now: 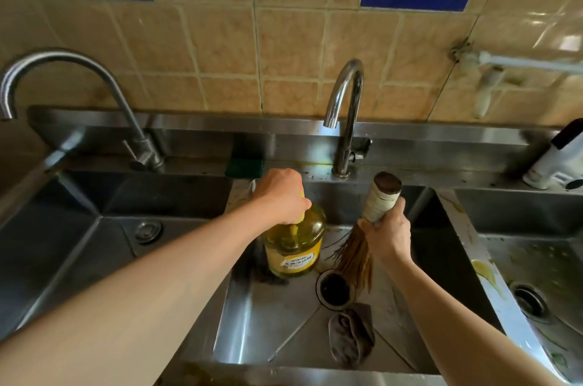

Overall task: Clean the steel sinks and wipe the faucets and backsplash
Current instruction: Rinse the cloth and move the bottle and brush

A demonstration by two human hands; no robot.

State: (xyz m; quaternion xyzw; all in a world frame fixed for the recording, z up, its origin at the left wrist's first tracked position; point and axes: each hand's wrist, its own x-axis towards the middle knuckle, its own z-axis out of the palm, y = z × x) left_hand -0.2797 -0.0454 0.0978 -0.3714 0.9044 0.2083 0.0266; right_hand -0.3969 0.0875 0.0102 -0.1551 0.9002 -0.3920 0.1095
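My left hand [282, 196] grips the top handle of a yellow detergent jug [295, 243] that stands in the middle steel sink [268, 322]. My right hand [389, 234] grips a bamboo whisk brush [372, 221] by its wrapped handle, bristles pointing down over the drain [334, 289]. A dark grey rag [351, 335] lies crumpled on the sink floor near the front. The middle faucet [345, 120] rises behind the jug. The tiled backsplash [284, 45] runs above the steel ledge.
A second faucet [79, 95] stands over the left sink [79, 243]. The right sink [536, 259] has yellow residue on its divider. A green sponge [244, 166] sits on the back ledge. A white device [558, 161] stands at far right.
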